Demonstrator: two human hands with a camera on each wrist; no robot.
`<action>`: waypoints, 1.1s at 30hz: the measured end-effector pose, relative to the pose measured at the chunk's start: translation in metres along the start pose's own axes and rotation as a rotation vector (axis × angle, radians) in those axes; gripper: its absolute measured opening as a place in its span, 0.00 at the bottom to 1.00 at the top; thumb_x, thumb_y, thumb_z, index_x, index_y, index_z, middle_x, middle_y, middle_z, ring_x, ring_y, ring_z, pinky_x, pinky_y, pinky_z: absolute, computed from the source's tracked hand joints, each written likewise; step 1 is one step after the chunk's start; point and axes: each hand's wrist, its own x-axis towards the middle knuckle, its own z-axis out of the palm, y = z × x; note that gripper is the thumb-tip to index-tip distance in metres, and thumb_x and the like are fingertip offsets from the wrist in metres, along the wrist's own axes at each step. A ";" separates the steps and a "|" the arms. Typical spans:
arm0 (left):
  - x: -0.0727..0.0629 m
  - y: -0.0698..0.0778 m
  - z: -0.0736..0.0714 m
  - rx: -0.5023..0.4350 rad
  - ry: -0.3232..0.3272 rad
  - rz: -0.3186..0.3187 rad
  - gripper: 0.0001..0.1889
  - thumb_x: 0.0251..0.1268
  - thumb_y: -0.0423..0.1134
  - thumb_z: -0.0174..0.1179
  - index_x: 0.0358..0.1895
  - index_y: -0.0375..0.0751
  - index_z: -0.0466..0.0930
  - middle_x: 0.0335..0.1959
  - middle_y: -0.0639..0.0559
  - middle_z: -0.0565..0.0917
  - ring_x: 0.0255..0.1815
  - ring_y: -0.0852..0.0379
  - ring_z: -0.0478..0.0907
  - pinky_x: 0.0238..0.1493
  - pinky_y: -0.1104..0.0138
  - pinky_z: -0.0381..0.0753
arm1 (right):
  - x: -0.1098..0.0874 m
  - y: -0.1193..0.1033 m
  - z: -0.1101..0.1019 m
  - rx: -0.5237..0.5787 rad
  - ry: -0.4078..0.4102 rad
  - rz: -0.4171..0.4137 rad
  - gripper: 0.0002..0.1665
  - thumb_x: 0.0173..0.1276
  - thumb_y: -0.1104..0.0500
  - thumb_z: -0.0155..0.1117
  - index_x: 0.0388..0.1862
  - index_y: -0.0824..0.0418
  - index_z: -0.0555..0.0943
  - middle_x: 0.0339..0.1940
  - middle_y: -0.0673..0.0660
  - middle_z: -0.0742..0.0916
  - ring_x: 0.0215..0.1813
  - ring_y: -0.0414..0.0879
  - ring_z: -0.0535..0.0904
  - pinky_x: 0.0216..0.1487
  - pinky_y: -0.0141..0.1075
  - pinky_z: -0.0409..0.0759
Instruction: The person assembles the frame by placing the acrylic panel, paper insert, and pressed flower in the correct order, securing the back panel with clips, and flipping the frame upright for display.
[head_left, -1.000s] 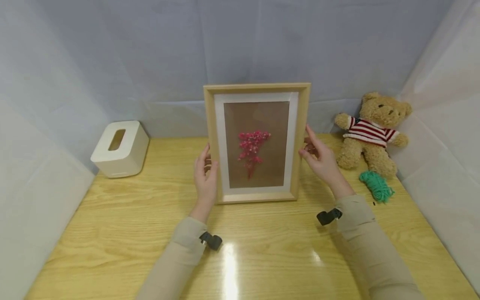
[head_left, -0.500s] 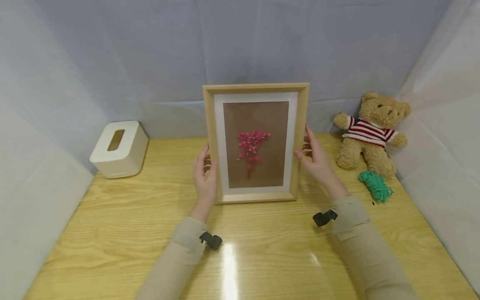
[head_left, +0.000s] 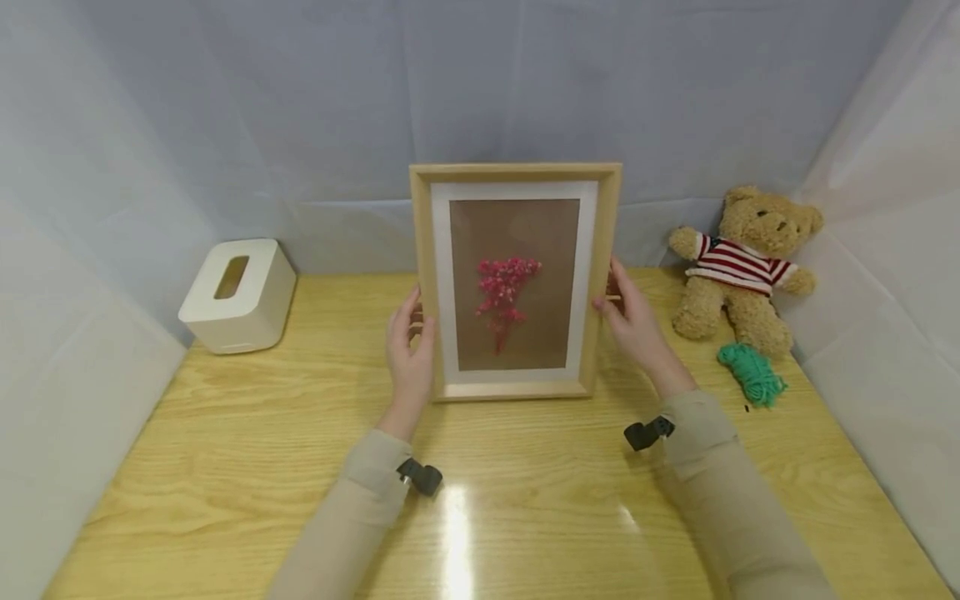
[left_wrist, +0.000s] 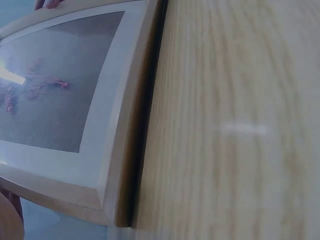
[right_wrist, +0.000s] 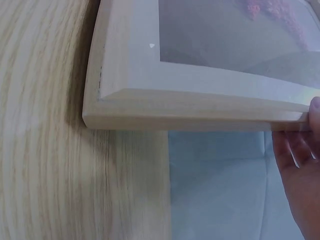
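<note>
A light wooden picture frame [head_left: 543, 308] stands upright in the middle of the head view. Behind its front, a white mat borders a brown ground with a spray of pink flowers [head_left: 506, 287]. At the frame's left side, my left hand [head_left: 411, 362] holds the edge, thumb toward the front and fingers partly hidden behind. The right edge is gripped by my right hand [head_left: 637, 329], its thumb on the front border and its fingers behind. A dark line runs between the frame's bottom edge and the table in the left wrist view; whether they touch I cannot tell.
A white tissue box [head_left: 240, 296] stands at the table's back left. At the back right a teddy bear [head_left: 738, 271] in a striped sweater leans on the wall, with a green yarn skein [head_left: 752, 375] before it. Pale cloth walls surround the wooden table [head_left: 540, 500].
The frame has shifted slightly up in the head view. My right hand has slid a little inward, its thumb now further onto the frame's front border. The left hand keeps its place.
</note>
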 end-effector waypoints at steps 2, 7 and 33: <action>0.000 0.002 0.000 0.014 -0.002 0.000 0.21 0.61 0.17 0.53 0.60 0.23 0.69 0.44 0.27 0.73 0.44 0.38 0.72 0.45 0.66 0.74 | 0.001 0.001 0.000 -0.016 0.001 -0.029 0.37 0.63 0.80 0.54 0.70 0.79 0.53 0.53 0.79 0.75 0.47 0.64 0.75 0.46 0.23 0.74; 0.005 0.003 0.000 0.042 -0.006 0.015 0.22 0.61 0.17 0.54 0.59 0.22 0.69 0.45 0.27 0.74 0.45 0.35 0.73 0.48 0.57 0.76 | 0.004 0.001 0.002 -0.060 0.025 -0.066 0.36 0.63 0.79 0.53 0.69 0.80 0.54 0.55 0.79 0.73 0.49 0.67 0.75 0.46 0.21 0.73; 0.014 -0.042 -0.001 0.024 -0.096 -0.174 0.25 0.70 0.29 0.53 0.69 0.38 0.64 0.57 0.34 0.72 0.53 0.43 0.69 0.54 0.54 0.71 | 0.015 0.042 0.000 -0.091 -0.029 0.090 0.43 0.69 0.70 0.54 0.77 0.60 0.47 0.66 0.71 0.69 0.58 0.64 0.72 0.56 0.54 0.74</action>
